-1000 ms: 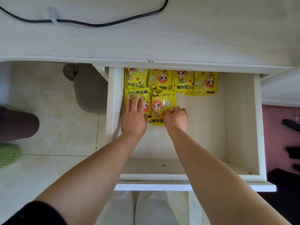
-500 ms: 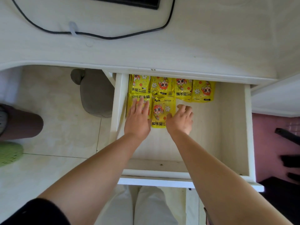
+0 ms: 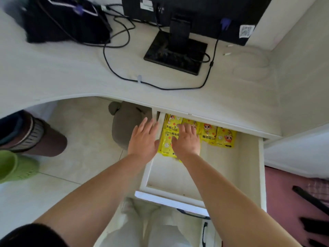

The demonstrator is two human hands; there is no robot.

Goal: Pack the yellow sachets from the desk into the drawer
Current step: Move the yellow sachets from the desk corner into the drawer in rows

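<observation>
1. the yellow sachets lie flat in the drawer, packed into its back left corner. one row runs along the back wall, partly under the desk edge. a second row sits just in front of it, with edges overlapping.
2. the right hand is palm down over the front row, fingers straight and slightly apart, gripping nothing. i cannot tell whether it presses the packets or only hovers just above them.
3. the left hand is over the drawer's left wall, just beside the sachets, fingers straight and a little spread, holding nothing.
4. the drawer's pale floor shows to the right of the sachets and in front of them.
5. the desk carries a monitor stand, black cables and a blurred dark bag. no yellow sachet shows on the part in view.
6. judgement: the packing looks done or nearly so. what seems left is a last tidy, a check of the desk outside the view, and perhaps shutting the drawer.
</observation>
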